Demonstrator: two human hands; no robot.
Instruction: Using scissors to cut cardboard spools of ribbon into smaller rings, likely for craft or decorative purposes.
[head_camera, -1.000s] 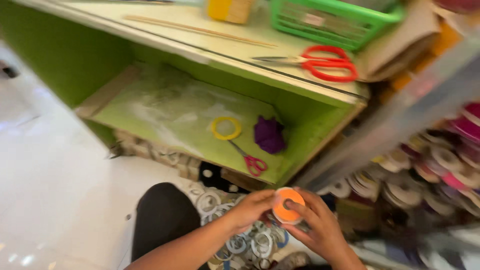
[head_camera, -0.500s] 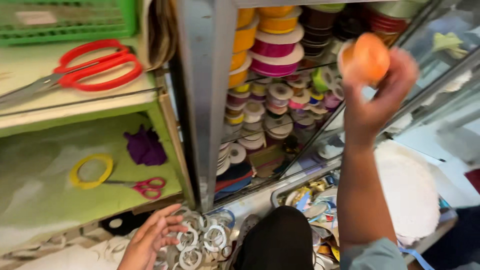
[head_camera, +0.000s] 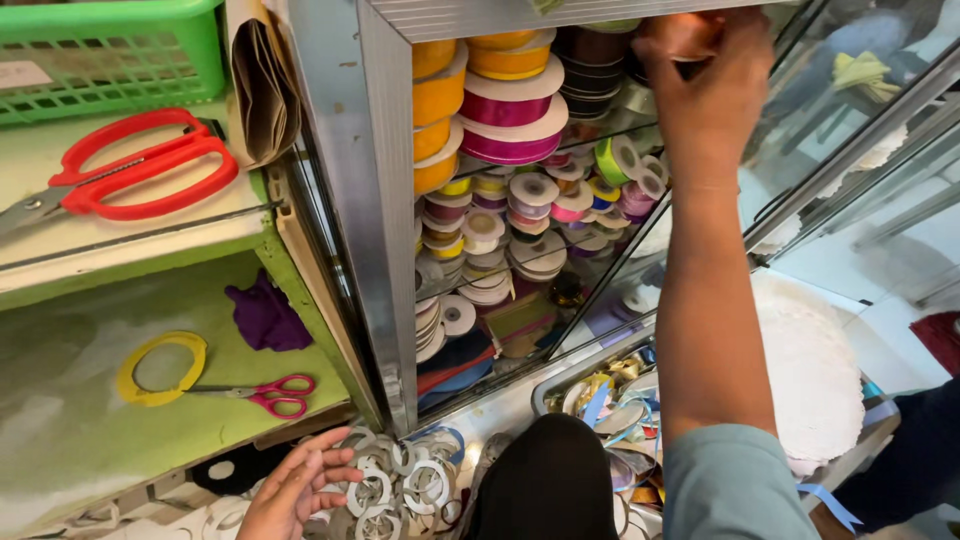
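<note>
while the right hand (head_camera: 705, 85) reached to the top centre-right of the frame, its fingers were curled shut around an orange ribbon spool (head_camera: 685, 35), mostly hidden behind the knuckles and pressed in among the stacked spools on the upper shelf of the metal-framed glass cabinet (head_camera: 385, 200). the raised arm suggested the spool was being held level so it could sit on the pile there. below it, rows of small rolls of ribbon in pink, yellow and white (head_camera: 530, 215) lay packed on the middle shelf. at the bottom left of the frame the left hand (head_camera: 295, 490) hung low with its fingers spread apart, holding nothing, its tips touching a heap of empty white cardboard rings (head_camera: 395, 485) on the floor. left of the cabinet, a green shelf (head_camera: 70, 410) carried a flat yellow ring (head_camera: 160, 368), small pink-handled scissors (head_camera: 265, 392) and a scrap of purple cloth (head_camera: 265, 315). above it, on the pale surface (head_camera: 120, 245), large red-handled scissors (head_camera: 140, 170) lay beside a green plastic basket (head_camera: 110, 55).
</note>
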